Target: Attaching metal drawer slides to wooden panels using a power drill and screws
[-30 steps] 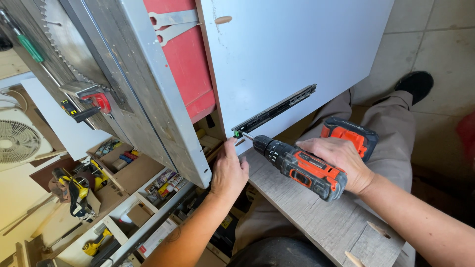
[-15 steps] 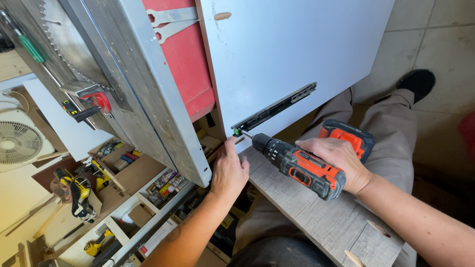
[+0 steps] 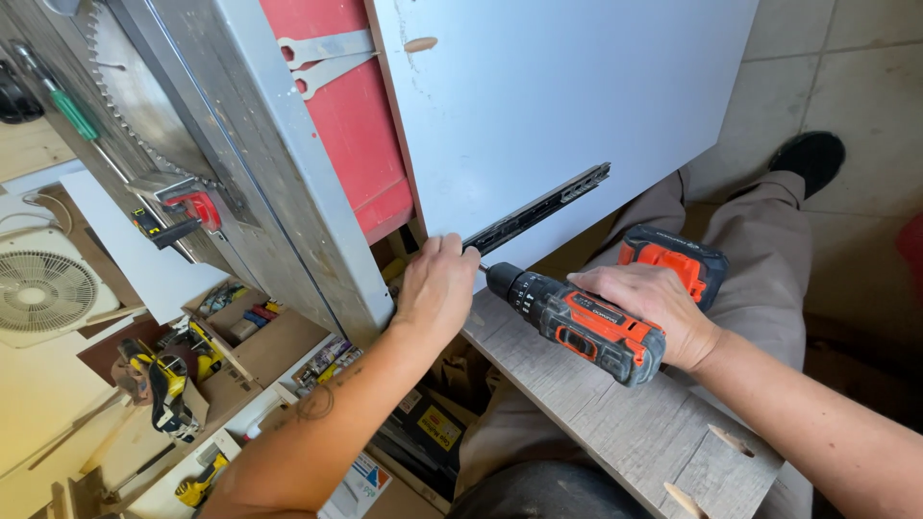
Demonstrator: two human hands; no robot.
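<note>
Drill, orange-and-black, bit at black slide rail

- Even, bright daylight fills the view; the large pale grey board is lit flat, without glare.
- A warm yellowish overexposed wash bleaches the lower left corner.
- Soft shadows sit under the orange-and-black cordless drill.
- Focus is sharp throughout; wide-angle bending shows at the edges.

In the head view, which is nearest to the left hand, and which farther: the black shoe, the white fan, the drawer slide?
From the left hand:
1. Drawer slide, touching the fingertips, to their right.
2. White fan, far left edge.
3. Black shoe, upper right, on the floor.
</note>
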